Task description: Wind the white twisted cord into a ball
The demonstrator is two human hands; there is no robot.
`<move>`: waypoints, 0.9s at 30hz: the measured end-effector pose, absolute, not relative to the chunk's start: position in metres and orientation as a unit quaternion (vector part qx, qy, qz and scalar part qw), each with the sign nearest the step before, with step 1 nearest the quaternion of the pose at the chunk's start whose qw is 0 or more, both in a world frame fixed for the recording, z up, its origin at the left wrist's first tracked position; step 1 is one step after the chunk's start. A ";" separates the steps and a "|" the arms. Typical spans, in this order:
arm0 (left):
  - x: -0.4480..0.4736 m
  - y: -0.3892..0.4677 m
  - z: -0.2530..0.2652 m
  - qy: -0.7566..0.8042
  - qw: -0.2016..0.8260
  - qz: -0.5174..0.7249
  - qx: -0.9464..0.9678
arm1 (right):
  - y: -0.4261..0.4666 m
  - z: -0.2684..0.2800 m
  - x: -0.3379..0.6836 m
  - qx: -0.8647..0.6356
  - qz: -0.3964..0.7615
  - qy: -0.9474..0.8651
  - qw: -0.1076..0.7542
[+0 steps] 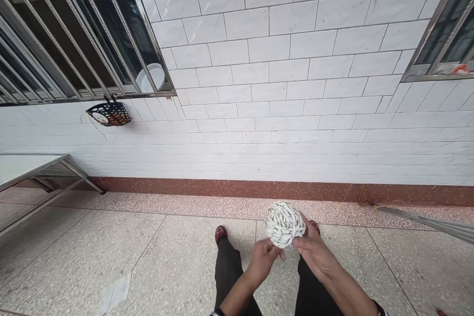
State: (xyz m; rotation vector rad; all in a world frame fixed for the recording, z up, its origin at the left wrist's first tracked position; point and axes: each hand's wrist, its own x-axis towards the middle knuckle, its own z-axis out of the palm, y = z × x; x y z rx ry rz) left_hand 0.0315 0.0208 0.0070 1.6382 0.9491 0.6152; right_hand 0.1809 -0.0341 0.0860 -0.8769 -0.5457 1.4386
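Note:
A round ball of thick off-white rope [284,224] is held in front of my body, above the floor and roughly between my feet. My right hand [314,252] grips it from the right, with the thumb on the near side and the fingers reaching behind. At its lower left edge is my left hand [263,258], fingers curled in and closed. Whether those fingers pinch a strand is too small to make out. The far side of the ball is hidden.
Ahead stands a white tiled wall [270,94] with barred windows at left and right. A black basket [111,113] hangs below the left window. There is a metal-legged table [33,170] at left, grey poles [425,219] lie at right, and a pale sheet [115,292] on the floor.

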 end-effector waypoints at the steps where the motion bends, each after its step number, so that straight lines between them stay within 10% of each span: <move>1: 0.026 0.013 0.000 0.401 0.552 0.232 0.693 | -0.032 0.088 0.187 -0.397 0.611 -0.238 0.642; 11: -0.026 -0.014 0.031 0.376 0.370 0.119 0.841 | -0.001 0.032 0.229 -0.691 0.244 -0.422 0.535; 18: -0.012 0.035 0.050 0.331 0.232 0.206 0.891 | -0.050 -0.021 0.185 -0.551 0.579 -0.385 0.462; 27: -0.003 0.030 -0.016 0.421 0.457 0.210 0.755 | -0.071 0.017 0.190 -0.365 0.688 -0.180 0.601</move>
